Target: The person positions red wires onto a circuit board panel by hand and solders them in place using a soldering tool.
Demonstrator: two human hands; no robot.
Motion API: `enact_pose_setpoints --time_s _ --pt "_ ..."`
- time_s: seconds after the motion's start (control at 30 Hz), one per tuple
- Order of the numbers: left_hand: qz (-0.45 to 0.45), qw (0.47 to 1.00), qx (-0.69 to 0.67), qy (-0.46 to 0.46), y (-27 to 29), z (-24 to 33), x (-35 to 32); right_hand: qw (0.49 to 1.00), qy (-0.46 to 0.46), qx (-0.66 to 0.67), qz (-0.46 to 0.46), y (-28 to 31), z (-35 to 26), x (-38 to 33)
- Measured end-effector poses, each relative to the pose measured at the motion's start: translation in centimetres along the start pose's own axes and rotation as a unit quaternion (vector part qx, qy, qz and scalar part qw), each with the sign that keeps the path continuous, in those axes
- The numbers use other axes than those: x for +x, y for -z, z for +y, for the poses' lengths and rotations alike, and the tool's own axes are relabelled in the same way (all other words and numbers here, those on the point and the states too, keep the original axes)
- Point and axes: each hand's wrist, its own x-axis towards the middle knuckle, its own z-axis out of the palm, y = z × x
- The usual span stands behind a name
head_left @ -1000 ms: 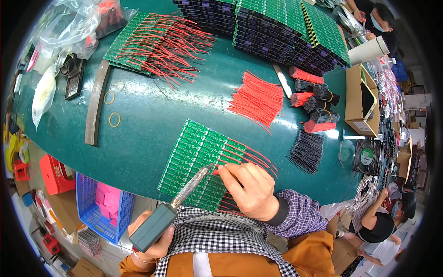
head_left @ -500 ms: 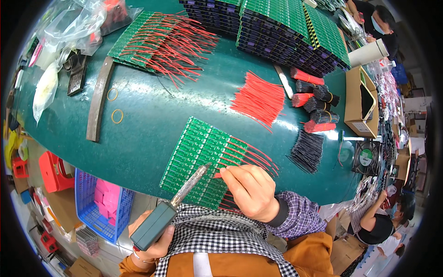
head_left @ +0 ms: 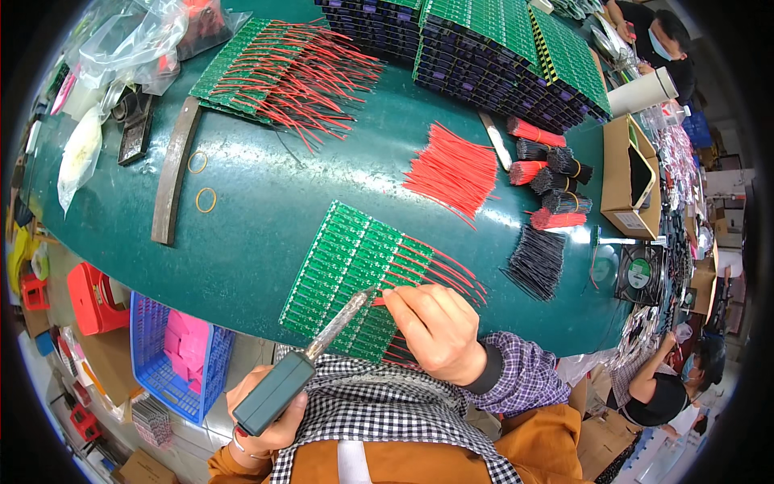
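Note:
A green circuit board panel (head_left: 326,270) lies at the near edge of the table, with red wires (head_left: 443,266) fixed along its right side and dark wires (head_left: 401,351) at its lower right. My left hand (head_left: 282,427) is closed round the dark handle of a soldering iron (head_left: 276,391). The iron's metal tip rests at the panel, close to my right fingertips. Thumb and forefinger of my right hand (head_left: 435,331) pinch a red wire (head_left: 379,301) at the board's pads. Most of that wire is hidden by the hand.
Beyond lie loose red wires (head_left: 451,173), loose black wires (head_left: 536,262) and tied wire bundles (head_left: 560,181). Stacked green boards (head_left: 484,40) stand at the back, wired boards (head_left: 242,77) at back left. A metal bar (head_left: 173,173), cardboard box (head_left: 633,177) and fan (head_left: 641,274) flank the work.
The soldering iron has shifted slightly right, bringing its tip nearer the pinched red wire. My right hand has barely moved.

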Motion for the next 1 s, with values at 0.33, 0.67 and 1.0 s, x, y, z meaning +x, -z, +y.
enact_pose_setpoints --time_s 0.33,0.67,1.0 --pt "0.003 1.0 0.007 -0.004 -0.2 0.4 0.4 1.0 -0.002 -0.009 -0.012 0.2 -0.1 0.1" --pt "-0.024 0.998 -0.001 0.059 0.5 -1.2 -2.1 1.0 -0.006 -0.017 -0.021 0.3 -0.3 0.1" --pt "-0.019 0.996 -0.014 0.081 0.4 -1.6 -2.8 1.0 -0.009 0.001 -0.001 0.1 -0.3 -0.3"
